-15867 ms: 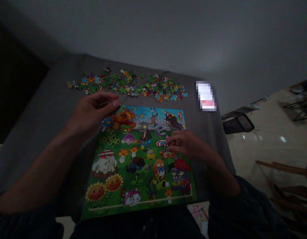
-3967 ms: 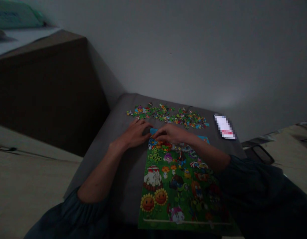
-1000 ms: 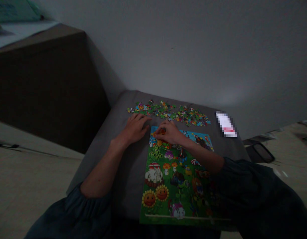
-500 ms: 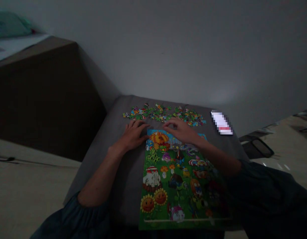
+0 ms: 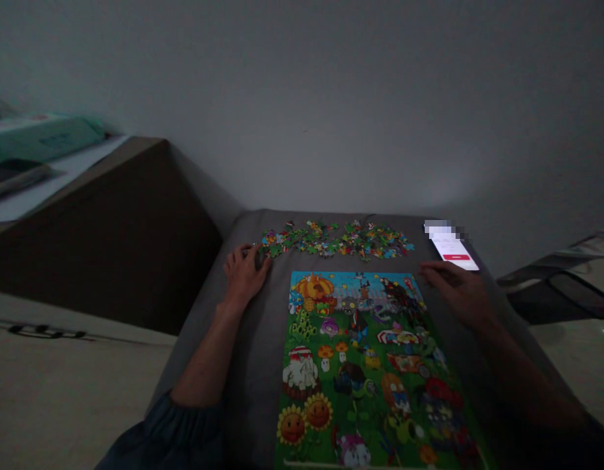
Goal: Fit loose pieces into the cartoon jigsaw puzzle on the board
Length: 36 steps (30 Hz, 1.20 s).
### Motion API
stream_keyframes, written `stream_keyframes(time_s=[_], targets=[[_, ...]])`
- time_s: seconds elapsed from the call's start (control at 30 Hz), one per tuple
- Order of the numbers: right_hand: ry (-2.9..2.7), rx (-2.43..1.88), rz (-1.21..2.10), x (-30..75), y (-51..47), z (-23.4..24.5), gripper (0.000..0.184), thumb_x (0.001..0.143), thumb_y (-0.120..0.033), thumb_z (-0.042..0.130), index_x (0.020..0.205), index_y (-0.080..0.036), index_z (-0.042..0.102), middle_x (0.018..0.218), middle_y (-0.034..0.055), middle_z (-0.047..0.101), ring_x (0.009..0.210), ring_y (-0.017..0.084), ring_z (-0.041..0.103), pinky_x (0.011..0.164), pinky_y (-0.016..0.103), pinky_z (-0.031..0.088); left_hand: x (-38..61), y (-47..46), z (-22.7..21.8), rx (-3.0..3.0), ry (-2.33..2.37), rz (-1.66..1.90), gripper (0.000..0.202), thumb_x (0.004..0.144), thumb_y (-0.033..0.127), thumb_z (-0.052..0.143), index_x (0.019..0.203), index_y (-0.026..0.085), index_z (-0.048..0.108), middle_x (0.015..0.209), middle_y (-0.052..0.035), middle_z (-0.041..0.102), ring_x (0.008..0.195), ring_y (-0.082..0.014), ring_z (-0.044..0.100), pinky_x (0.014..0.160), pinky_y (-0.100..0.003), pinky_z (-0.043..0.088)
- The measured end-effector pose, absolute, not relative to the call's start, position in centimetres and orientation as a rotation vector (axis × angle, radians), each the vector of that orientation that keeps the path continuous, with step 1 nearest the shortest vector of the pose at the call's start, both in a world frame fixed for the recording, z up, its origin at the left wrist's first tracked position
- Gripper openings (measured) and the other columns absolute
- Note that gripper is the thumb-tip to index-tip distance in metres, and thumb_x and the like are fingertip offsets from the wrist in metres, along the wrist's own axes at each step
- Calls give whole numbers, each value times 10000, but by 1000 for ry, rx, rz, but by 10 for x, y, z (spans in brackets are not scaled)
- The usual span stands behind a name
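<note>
**Hands at the top of a jigsaw puzzle, with loose pieces just beyond**

A pale grey wall fills the upper half of the head view. A dark brown block stands against it on the left, and a teal-green bag lies on the white top of that block. A beige floor shows on both sides of a grey upholstered surface, with a black mesh object low on the right.

A large assembled jigsaw puzzle lies flat on the grey surface, its bright cartoon plants and zombies running from the far side down past the bottom of the view. Loose puzzle pieces spread in a long, low band just beyond its top edge. A lit phone lies off the puzzle's upper-right corner, partly pixelated.

The left hand sits beside the puzzle's upper-left corner, curled, with its fingertips at the left end of the band of pieces; whether it pinches one, I cannot tell. The right hand hovers open, fingers loosely spread, over the puzzle's upper-right edge, just below the phone, holding nothing visible.
</note>
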State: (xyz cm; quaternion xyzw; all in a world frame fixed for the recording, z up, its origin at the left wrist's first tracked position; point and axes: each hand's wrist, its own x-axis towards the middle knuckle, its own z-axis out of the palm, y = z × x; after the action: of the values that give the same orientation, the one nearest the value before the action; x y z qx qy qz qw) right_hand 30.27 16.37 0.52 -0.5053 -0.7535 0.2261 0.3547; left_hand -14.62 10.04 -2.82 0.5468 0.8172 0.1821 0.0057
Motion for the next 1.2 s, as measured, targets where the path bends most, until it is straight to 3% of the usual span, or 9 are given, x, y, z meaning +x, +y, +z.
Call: stream_keyframes(time_s=[0.27,0.63,0.87,0.93,1.03,1.2], targets=[[-1892,-1272,769,296,148,-3,252,868,-476,690,930,-253,791,933,60,802,850,254,755,775,385,614,-145,108,-31,1776,2546,423,460,999,536,452,1421,398,572,1574,-88,410,1411,-394,356,1086,-604,393],[-1761,-1254,969,303,147,-2,393,853,-595,690,964,-230,785,958,90,811,865,266,774,762,402,642,-144,115,-31,1788,2518,437,467,1000,515,438,1414,361,587,1546,-96,458,1407,-403,361,1101,-622,375],[-1796,-1246,958,303,143,0,385,856,-593,694,955,-233,786,933,85,812,821,254,772,723,372,631,-146,110,-23,1839,2438,566,431,928,520,601,1281,278,654,1526,-117,479,1419,-401,359,1130,-623,359],[-1822,-1249,937,304,143,1,372,859,-582,691,959,-237,788,938,81,812,826,254,770,728,373,628,-144,105,-17,1969,2269,572,400,910,504,642,1242,280,662,1466,-90,549,1398,-340,419,1181,-561,337],[-1870,-1268,897,304,142,1,321,877,-527,679,985,-245,791,977,74,811,860,254,766,753,383,624,-137,96,-8,2138,1919,504,368,878,517,699,1158,279,681,1245,-44,689,1212,-248,592,1122,-434,436],[-1964,-1278,819,302,142,4,249,882,-459,666,955,-261,796,974,57,810,865,244,753,748,375,605,-121,84,0,2212,1615,433,414,823,603,753,1051,264,688,1032,-33,715,992,-232,656,933,-413,532]])
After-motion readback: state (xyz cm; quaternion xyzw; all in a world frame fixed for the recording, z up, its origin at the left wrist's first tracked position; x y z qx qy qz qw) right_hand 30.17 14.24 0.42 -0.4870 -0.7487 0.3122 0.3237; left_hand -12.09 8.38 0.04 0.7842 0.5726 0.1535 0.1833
